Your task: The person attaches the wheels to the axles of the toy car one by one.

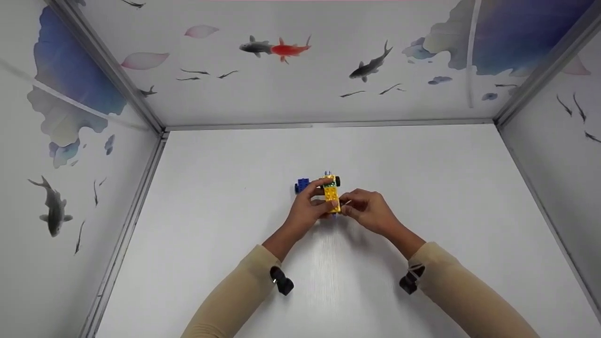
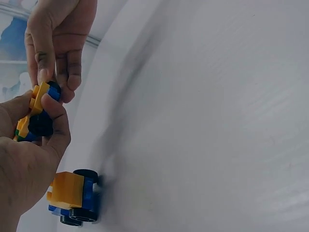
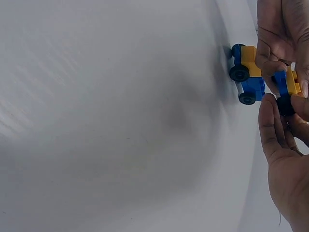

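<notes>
My left hand grips a toy brick car with a yellow top, blue base and black wheels, held above the white table. At the car's near end, my right hand pinches a black wheel between thumb and fingers. The left wrist view shows the held car's yellow side between both hands. A second toy brick vehicle, yellow and blue with black wheels, stands on the table beyond the left hand. In the head view, that hand hides part of it.
The white tabletop is enclosed by a back wall and two side walls with printed fish and petals. Metal rails run along the table edges. Black wrist cameras sit on both beige sleeves.
</notes>
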{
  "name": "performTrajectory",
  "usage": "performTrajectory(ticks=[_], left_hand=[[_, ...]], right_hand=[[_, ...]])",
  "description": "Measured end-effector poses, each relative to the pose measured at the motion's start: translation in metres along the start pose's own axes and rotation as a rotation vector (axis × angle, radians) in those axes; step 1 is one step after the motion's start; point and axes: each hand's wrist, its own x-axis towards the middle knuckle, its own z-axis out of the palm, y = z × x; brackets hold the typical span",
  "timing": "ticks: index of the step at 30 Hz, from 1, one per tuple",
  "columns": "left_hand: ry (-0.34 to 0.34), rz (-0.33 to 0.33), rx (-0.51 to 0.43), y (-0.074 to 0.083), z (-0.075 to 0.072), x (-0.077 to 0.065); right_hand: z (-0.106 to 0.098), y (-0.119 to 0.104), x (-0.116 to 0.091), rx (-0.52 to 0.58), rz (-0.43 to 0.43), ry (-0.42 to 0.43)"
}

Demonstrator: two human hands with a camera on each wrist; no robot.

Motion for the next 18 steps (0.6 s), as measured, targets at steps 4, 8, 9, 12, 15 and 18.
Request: performTrajectory(ticks=[4, 8, 9, 12, 15, 18], left_hand=[[-0.004, -0.012, -0.013, 0.0, 0.0, 0.001], [0.017, -0.029, -0.002, -0.001, 0.001, 0.001], [0.023, -0.032, 0.004, -0.001, 0.002, 0.001], [0.027, -0.035, 0.02, -0.001, 0.004, -0.001], [0.013, -0.031, 0.037, 0.001, 0.006, -0.004], [0.002, -0.031, 0.076, 0.003, 0.007, -0.007]], right_hand=[[0.0, 0.003, 0.0, -0.007, 0.002, 0.005], [-0.002, 0.006, 0.001, -0.012, -0.005, 0.001], [-0.002, 0.006, 0.001, -0.015, -0.004, 0.0], [-0.004, 0.01, 0.002, -0.032, 0.005, 0.006], [-0.007, 0.013, 0.003, -0.051, 0.023, 0.021], [-0.009, 0.017, 0.004, -0.045, 0.046, 0.035]])
